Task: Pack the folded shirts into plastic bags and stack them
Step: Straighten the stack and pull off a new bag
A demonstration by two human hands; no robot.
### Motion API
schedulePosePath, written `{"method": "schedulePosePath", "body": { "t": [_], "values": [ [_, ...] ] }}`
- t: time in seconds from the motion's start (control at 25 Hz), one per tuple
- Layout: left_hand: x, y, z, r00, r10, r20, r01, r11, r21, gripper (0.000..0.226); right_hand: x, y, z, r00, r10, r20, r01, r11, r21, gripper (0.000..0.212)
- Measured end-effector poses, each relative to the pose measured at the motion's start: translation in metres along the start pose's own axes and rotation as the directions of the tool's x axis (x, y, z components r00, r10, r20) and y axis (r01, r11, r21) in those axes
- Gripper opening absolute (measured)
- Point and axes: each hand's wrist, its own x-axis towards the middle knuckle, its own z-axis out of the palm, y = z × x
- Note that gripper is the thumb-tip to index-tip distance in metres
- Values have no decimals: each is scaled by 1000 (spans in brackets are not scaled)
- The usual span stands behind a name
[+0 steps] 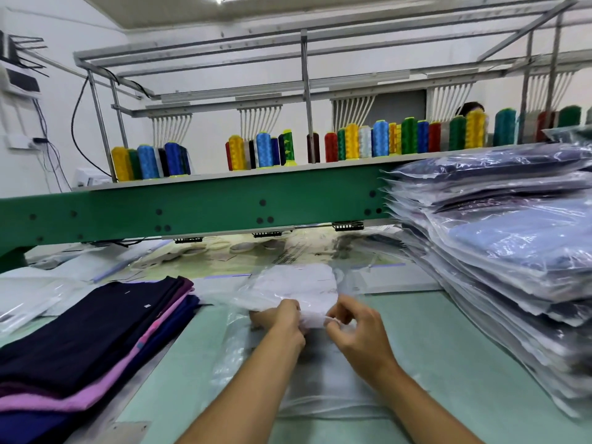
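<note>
A clear plastic bag (298, 285) with a white folded shirt inside lies in the middle of the pale green table (448, 341). My left hand (282, 318) grips the bag's near edge from the left. My right hand (355, 322) pinches the same edge from the right, a white strip between thumb and forefinger. More clear plastic and white cloth (320, 389) lie under my forearms. A pile of folded shirts (96, 331), dark navy, purple and pink, sits at the left. A tall stack of bagged shirts (499, 251) rises at the right.
A green embroidery machine beam (192, 209) crosses the table at the back, with coloured thread cones (352, 142) on its shelf. Loose empty bags (28, 302) lie at the far left. Papers and tape rolls (224, 248) lie under the beam.
</note>
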Motion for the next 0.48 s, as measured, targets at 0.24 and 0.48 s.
{"method": "schedulePosePath", "body": {
  "t": [0.24,0.48],
  "values": [
    [23,36,0,992,125,-12,-124,991,57,59,9,-7,-3,974,15,-227,-20,1000,-18,8],
    [23,88,8,977,98,187,-121,986,115,49,51,11,-13,903,363,-231,-400,905,-143,11]
  ]
}}
